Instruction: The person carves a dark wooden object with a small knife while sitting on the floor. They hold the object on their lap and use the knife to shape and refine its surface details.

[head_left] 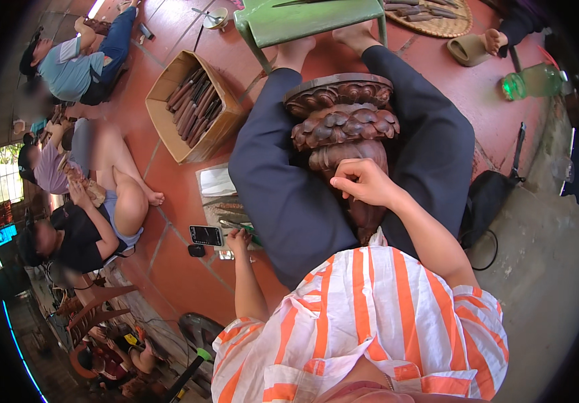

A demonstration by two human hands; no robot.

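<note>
A dark brown carved wooden piece (346, 127) stands between my knees, with a round flat top and bands of carved petals. My right hand (363, 181) rests at its narrower lower part, fingers curled inward and nothing visible in them. Down on the floor to the left, my left hand (239, 240) reaches among slim tools (230, 213) lying on a flat sheet. Its fingers are bent together beside a green-handled tool (254, 235); whatever they grip is too small to make out. Close to those fingertips lies a phone (206, 235) with a lit screen.
A cardboard box (162, 134) full of wooden-handled tools sits left of my leg. Ahead is a green stool (309, 27), with a woven tray (447, 23) of tools beyond. A green bottle (535, 82) and black bag (487, 201) lie right. Several people sit working at left.
</note>
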